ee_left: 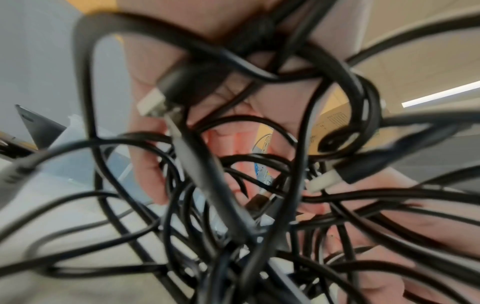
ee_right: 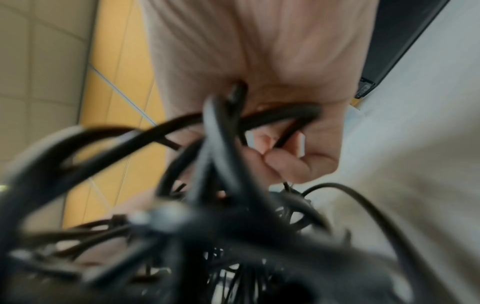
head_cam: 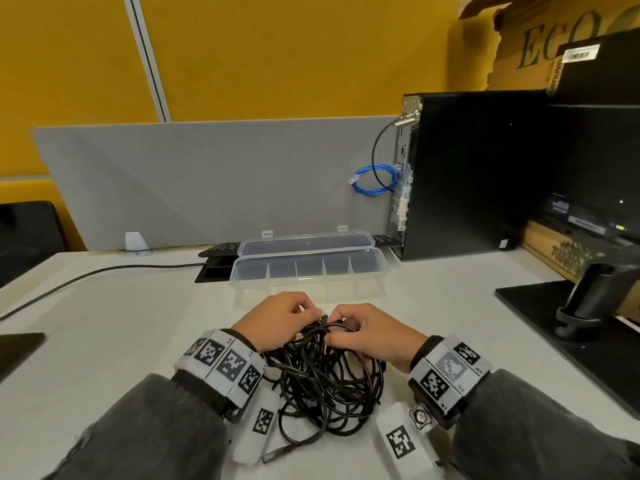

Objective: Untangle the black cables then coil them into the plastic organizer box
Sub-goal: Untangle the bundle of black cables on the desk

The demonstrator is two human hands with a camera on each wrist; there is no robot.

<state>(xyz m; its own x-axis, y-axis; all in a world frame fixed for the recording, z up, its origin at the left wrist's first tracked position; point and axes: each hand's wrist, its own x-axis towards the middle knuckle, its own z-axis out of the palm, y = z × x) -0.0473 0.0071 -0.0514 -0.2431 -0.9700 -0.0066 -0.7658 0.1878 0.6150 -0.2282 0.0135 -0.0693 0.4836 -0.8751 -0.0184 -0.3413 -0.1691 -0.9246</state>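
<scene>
With the black cables (head_cam: pixel 322 382) unsorted at 6 o'clock on the desk (head_cam: pixel 104 323), left hand (head_cam: pixel 277 318) and right hand (head_cam: pixel 374 332) both pinch strands; the plastic organizer box (head_cam: pixel 308 271) at 12 o'clock holds nothing.

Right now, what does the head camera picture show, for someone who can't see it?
Two hands, left hand and right hand, pick at a tangled pile of black cables on a white desk. Behind it, a clear plastic organizer box sits open.
</scene>
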